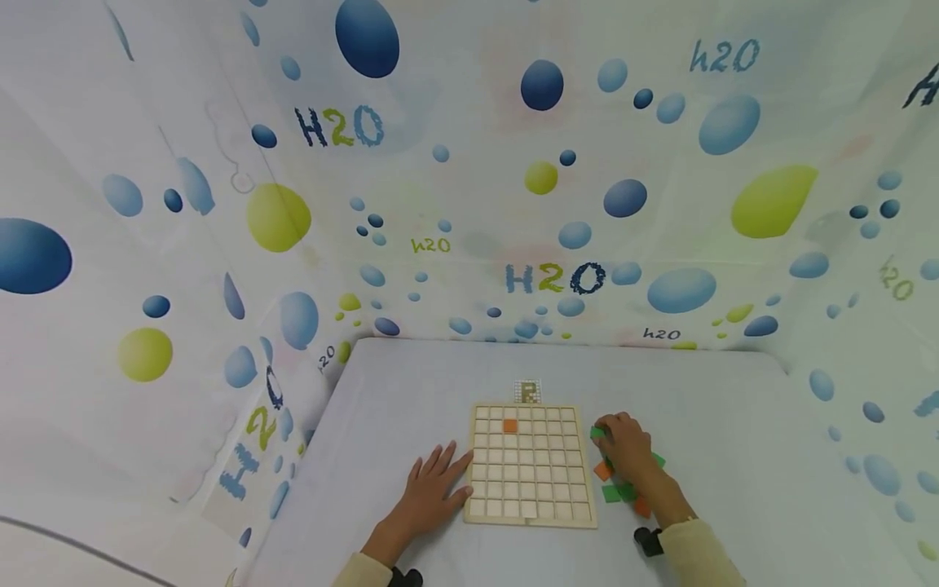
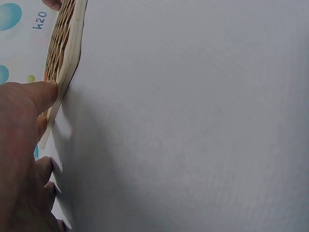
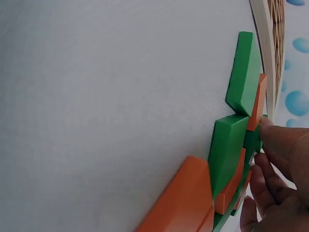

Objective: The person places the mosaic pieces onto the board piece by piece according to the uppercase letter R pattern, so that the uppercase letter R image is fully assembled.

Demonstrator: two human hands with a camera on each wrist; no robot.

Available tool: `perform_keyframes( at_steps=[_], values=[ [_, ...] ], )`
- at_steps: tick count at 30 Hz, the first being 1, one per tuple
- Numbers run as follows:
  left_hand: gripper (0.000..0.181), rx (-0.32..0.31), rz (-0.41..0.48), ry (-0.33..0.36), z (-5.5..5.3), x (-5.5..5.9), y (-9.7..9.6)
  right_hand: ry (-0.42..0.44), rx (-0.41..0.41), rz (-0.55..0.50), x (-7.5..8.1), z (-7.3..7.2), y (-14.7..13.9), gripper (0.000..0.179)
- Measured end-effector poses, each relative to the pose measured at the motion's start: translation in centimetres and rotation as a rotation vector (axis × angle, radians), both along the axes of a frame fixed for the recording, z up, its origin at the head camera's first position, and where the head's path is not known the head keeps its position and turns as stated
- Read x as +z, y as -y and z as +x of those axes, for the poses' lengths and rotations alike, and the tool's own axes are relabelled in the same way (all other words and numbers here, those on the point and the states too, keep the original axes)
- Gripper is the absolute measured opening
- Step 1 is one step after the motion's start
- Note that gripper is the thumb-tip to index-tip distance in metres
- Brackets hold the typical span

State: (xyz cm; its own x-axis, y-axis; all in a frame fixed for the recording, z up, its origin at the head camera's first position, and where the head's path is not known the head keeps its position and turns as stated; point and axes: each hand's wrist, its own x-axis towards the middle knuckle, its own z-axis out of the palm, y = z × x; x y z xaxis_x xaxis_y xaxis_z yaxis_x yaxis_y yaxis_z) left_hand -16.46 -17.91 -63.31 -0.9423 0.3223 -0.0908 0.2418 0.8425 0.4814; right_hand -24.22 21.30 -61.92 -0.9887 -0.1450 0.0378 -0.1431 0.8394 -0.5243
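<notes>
At lower centre, I see the left hand (image 1: pixel 434 489) spread against the wooden grid board (image 1: pixel 540 457), seemingly steadying it; lower right, the right hand (image 1: pixel 628 447) pinches a green tile (image 1: pixel 597 433).

Soft, diffuse light covers the tabletop (image 1: pixel 381 408), greyer in both wrist views, with soft-edged shadow in the left.

At twelve o'clock from the board (image 1: pixel 526 472), the card (image 1: pixel 527 391) is too small to read; at three, the right hand (image 1: pixel 625 447) partly hides tiles (image 1: pixel 612 494).
</notes>
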Motion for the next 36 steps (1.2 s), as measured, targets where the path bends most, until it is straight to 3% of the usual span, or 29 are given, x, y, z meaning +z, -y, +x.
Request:
perform_keyframes(
  at_steps=[12,21,29,36],
  values=[
    [0.064,0.005,-0.012,0.012,0.1,0.2,0.0,0.010,-0.058,-0.021,-0.2,-2.5,0.7,0.025],
    [0.064,-0.010,0.038,-0.004,0.3,0.1,0.0,0.058,-0.069,-0.081,0.4,-3.8,3.4,0.031],
    [0.064,-0.011,0.018,0.009,0.2,0.2,0.1,0.008,-0.001,-0.092,0.7,-3.1,7.1,0.026],
    [0.064,-0.008,-0.004,0.008,0.0,0.4,0.1,-0.026,0.124,-0.147,0.2,-2.4,10.0,0.021]
  ],
)
